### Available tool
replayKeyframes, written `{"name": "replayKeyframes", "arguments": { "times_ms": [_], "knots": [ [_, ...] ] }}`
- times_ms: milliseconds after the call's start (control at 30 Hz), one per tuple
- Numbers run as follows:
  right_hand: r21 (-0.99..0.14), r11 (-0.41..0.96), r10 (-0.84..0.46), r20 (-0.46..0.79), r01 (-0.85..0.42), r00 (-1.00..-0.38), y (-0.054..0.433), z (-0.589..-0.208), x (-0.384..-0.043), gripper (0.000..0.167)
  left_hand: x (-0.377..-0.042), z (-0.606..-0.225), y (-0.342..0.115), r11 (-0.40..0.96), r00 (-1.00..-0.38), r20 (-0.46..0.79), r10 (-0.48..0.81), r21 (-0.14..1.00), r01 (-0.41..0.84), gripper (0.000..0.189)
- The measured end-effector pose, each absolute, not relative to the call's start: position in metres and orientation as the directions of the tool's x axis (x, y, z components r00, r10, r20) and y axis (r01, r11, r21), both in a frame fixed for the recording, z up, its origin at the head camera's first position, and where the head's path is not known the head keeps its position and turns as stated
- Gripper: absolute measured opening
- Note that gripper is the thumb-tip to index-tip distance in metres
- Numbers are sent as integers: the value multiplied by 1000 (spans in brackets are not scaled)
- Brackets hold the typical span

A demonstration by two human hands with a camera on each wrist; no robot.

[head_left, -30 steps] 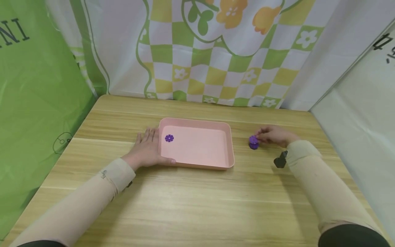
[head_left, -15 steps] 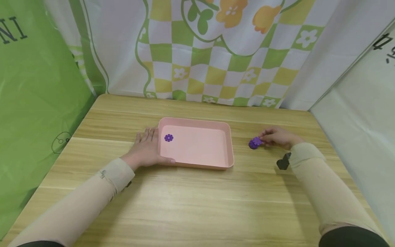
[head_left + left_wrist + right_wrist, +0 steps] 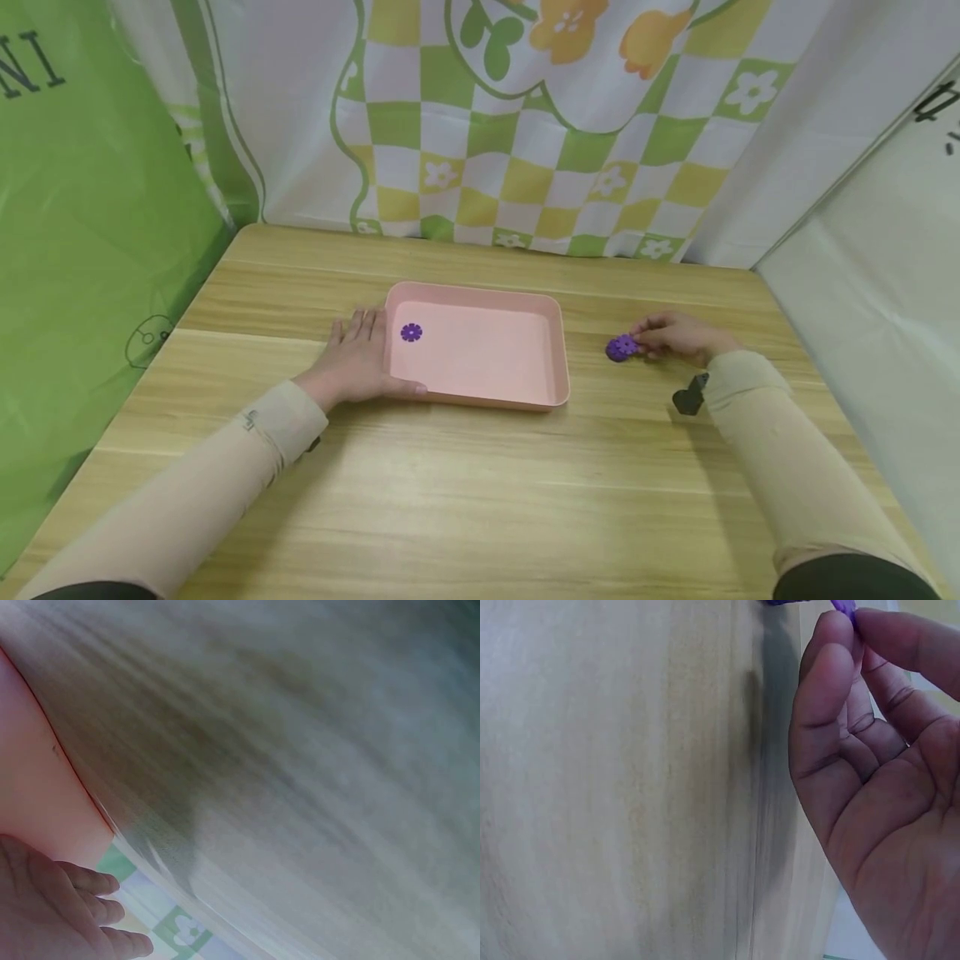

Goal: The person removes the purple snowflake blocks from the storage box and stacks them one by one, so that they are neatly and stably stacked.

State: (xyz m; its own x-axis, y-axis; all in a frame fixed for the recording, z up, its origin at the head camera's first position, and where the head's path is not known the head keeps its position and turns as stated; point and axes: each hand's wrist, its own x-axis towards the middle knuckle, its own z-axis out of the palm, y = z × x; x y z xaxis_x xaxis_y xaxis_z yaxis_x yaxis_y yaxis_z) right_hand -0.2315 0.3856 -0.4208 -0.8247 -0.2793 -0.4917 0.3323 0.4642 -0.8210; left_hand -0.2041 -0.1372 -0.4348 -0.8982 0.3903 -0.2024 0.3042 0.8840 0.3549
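Note:
A pink rectangular tray sits mid-table with one purple snowflake disc lying flat near its left end. My left hand rests against the tray's left side, fingers straight, thumb along the front rim. Right of the tray, my right hand pinches another purple snowflake disc between thumb and fingertips. That disc overlaps a small purple pile on the table; how many discs are in it cannot be told. In the right wrist view, the pinched disc shows only as a sliver at the top edge.
The wooden table ends at a checked, flowered curtain behind. A green cloth wall stands at the left, a white one at the right. A black wrist device hangs below the right cuff.
The right hand has drawn slightly right with the pinched disc, shifting it from above the pile to its right side. The left hand and tray have stayed put.

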Motion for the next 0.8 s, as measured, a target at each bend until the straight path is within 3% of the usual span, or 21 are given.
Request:
{"name": "replayKeyframes", "arguments": {
  "times_ms": [800],
  "knots": [
    [-819, 468, -297, -500, 333, -813, 379, -425, -232, 19, -204, -433, -138, 888, -898, -216, 384, 353, 294, 155]
  ]
}}
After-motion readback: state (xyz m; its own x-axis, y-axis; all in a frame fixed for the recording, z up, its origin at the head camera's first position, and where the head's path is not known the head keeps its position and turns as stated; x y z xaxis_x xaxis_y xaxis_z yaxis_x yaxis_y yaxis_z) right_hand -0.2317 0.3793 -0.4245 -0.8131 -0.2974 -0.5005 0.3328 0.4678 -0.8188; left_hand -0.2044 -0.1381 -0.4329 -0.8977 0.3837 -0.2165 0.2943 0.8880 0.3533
